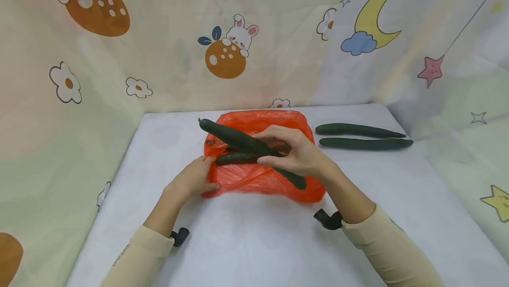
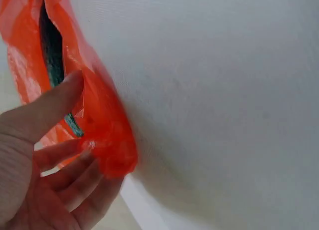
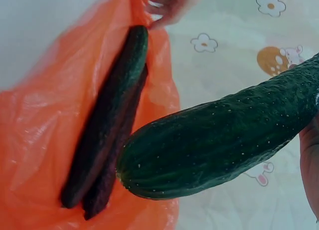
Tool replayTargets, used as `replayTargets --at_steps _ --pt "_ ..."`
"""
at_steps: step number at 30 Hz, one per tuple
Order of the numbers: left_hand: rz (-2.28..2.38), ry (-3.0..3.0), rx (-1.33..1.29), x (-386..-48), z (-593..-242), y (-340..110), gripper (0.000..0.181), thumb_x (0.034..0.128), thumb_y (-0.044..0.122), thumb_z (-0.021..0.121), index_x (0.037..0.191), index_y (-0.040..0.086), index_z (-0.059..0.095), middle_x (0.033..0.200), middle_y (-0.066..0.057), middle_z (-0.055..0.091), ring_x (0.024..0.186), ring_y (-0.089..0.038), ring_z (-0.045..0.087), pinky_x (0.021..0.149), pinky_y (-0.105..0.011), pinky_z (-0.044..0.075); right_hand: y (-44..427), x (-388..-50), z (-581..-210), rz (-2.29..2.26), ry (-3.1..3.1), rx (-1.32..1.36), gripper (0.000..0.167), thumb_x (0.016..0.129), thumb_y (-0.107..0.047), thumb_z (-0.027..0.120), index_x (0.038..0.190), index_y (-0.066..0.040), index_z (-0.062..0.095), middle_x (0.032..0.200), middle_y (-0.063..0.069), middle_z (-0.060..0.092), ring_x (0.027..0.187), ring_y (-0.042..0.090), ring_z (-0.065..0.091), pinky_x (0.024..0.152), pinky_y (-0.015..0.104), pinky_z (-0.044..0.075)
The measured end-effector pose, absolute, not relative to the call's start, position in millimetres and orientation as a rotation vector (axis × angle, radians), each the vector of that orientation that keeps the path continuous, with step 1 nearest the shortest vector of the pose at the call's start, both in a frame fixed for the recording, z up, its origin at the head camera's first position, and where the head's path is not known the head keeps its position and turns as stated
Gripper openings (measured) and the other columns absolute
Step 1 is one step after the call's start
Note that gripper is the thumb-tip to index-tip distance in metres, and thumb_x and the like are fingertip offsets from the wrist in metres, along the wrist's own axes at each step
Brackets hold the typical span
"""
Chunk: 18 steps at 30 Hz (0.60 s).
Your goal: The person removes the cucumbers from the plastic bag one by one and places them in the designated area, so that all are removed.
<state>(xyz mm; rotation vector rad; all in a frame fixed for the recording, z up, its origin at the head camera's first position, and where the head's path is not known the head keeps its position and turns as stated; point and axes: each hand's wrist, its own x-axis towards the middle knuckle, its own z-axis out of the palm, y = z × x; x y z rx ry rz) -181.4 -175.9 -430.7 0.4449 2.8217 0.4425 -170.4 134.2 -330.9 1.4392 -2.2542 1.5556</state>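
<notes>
My right hand (image 1: 296, 154) grips a long dark green cucumber (image 1: 234, 139) around its middle, tilted and raised above an orange-red plastic bag (image 1: 270, 121). In the right wrist view the blunt end of that cucumber (image 3: 214, 145) fills the foreground, clear of the bag. Two more cucumbers (image 3: 107, 120) lie side by side on the bag, partly covered by the held one in the head view. My left hand (image 1: 193, 176) touches the bag's left edge, thumb and fingers apart. Seen from the left wrist, a cucumber (image 2: 52, 45) shows through the bag's opening.
Two cucumbers (image 1: 366, 144) lie roughly parallel on the white table (image 1: 254, 243), right of the bag. Behind and beside the table hangs a printed cloth (image 1: 171, 48). Black wrist mounts (image 1: 329, 220) stick out by both sleeves.
</notes>
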Motion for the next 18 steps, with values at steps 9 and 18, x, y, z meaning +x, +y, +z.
replayTargets --at_steps 9,18 --pt "0.423 2.747 0.442 -182.8 -428.5 -171.2 0.048 0.0822 0.035 0.087 0.108 0.007 0.058 0.086 -0.005 0.058 0.083 -0.021 0.056 0.070 -0.033 0.052 141.3 -171.4 -312.6 1.504 -2.246 1.471 0.050 0.084 -0.001 0.083 0.131 -0.007 0.067 0.120 0.003 0.070 0.107 0.017 0.067 0.087 0.036 0.062" --pt "0.370 2.760 0.468 -184.9 -433.4 -168.5 0.044 0.0799 0.033 0.089 0.103 0.008 0.061 0.091 -0.005 0.055 0.086 -0.022 0.054 0.071 -0.032 0.050 140.8 -171.5 -304.4 1.510 -2.085 1.534 0.054 0.078 0.011 0.082 0.128 0.000 0.066 0.116 0.006 0.070 0.104 0.021 0.068 0.086 0.040 0.062"
